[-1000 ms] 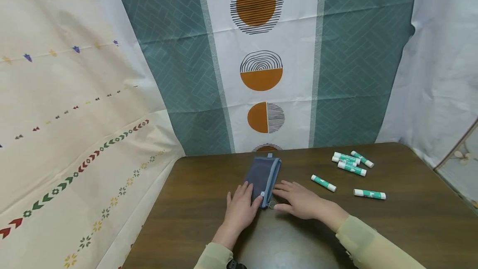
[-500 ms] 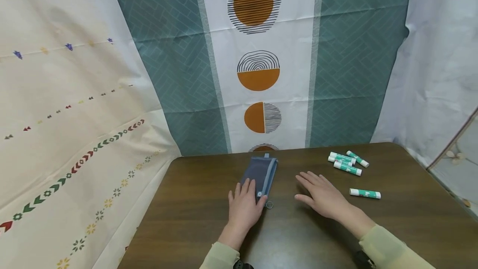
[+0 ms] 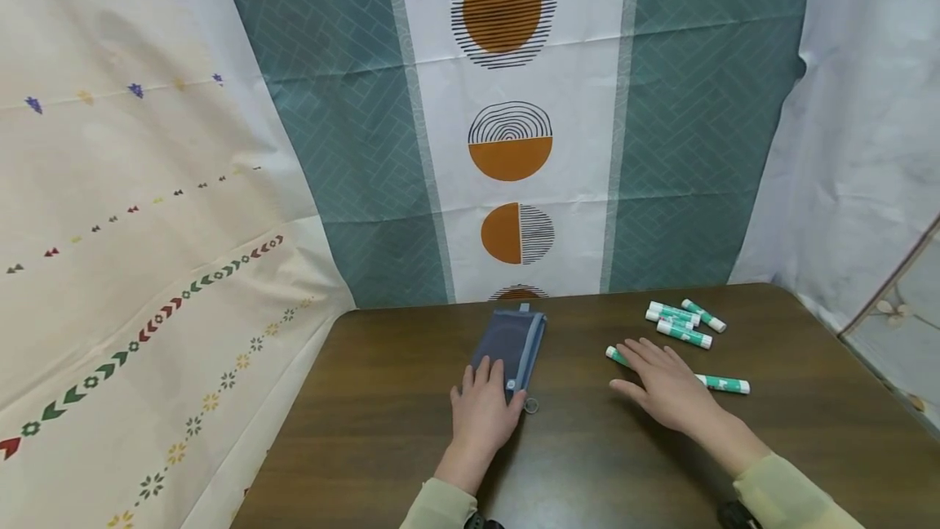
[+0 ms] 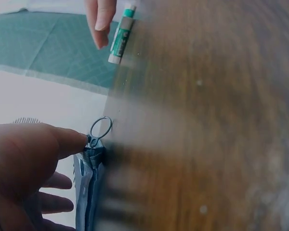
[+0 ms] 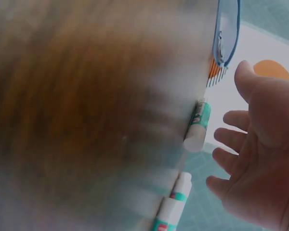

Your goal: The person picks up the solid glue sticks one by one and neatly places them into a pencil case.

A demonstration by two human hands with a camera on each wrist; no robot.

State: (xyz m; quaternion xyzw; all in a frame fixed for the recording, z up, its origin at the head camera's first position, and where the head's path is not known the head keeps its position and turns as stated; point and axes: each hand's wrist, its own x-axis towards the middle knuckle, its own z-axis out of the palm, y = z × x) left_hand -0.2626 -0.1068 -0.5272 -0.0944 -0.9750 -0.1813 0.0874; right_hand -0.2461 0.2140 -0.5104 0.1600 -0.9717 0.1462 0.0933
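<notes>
A flat blue-grey zip pouch lies near the table's back edge, with a metal ring at its near end. My left hand rests on the pouch's near part, fingers extended; its thumb is beside the ring in the left wrist view. Over to the right, my right hand hovers with spread fingers above a green-and-white glue stick, partly hidden by that hand. In the right wrist view, a gap shows between the fingers and this glue stick. Nothing is held in the right hand.
Another glue stick lies just right of my right hand. Several more glue sticks are grouped at the back right. A patterned cloth hangs behind the brown table.
My right hand has moved from beside the pouch rightward to over the nearest glue stick. My left hand stays on the pouch, which has barely shifted.
</notes>
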